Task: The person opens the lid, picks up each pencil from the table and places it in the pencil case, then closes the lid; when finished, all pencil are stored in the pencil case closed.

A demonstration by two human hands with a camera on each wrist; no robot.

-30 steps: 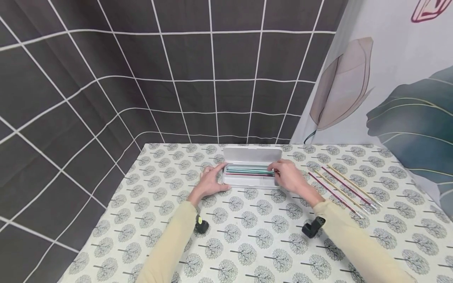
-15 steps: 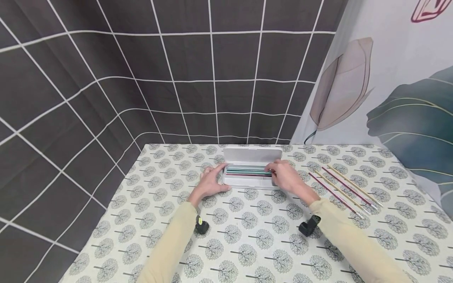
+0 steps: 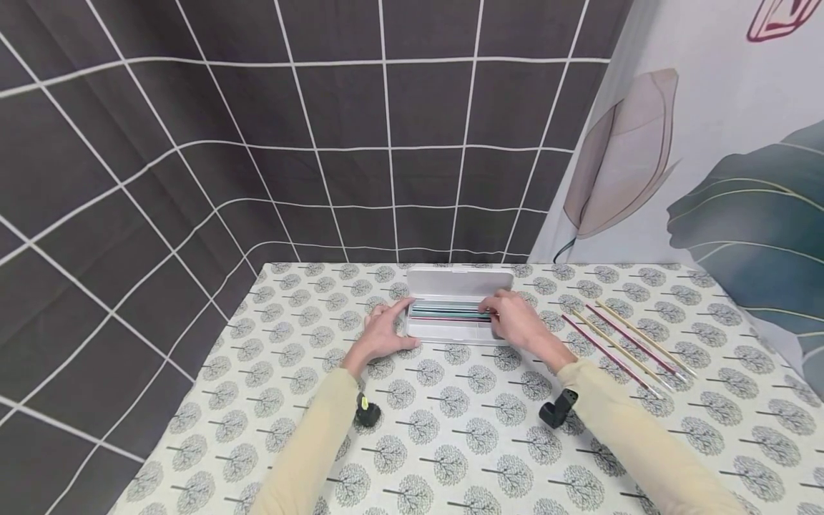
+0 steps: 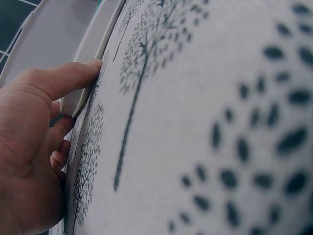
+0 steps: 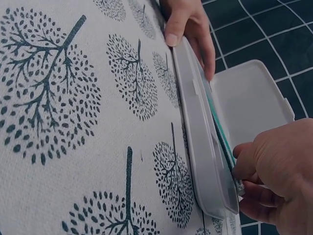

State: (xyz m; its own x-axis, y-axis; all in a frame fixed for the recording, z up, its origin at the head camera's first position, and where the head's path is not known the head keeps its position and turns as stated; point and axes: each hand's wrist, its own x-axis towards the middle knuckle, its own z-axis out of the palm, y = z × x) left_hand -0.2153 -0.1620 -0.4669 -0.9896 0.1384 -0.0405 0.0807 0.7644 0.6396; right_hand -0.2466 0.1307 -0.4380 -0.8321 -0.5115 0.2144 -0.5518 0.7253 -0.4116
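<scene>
A white plastic pencil case (image 3: 444, 339) lies on the table with its lid (image 3: 458, 282) raised at the back. Several slim pencils (image 3: 444, 310), teal, dark and red, lie lengthwise in it. My left hand (image 3: 381, 333) grips the case's left end, thumb at the front edge and fingers round the far side. At the right end, my right hand (image 3: 518, 320) reaches into the case and pinches pencils by their ends. In the right wrist view the thumb and fingers (image 5: 249, 159) close on the pencil ends beside the case wall; how many they hold, I cannot tell.
On the right of the table several loose pencils, red (image 3: 608, 353) and gold (image 3: 634, 354), lie slanted side by side. A tree-patterned cloth (image 3: 444, 436) covers the table. Dark gridded fabric (image 3: 425, 172) hangs behind it, and a leaf-printed curtain (image 3: 644, 157) hangs at the right.
My right hand has shifted slightly left over the case, and the pencils under it sit a little nearer the front. My left hand stays in place on the case.
</scene>
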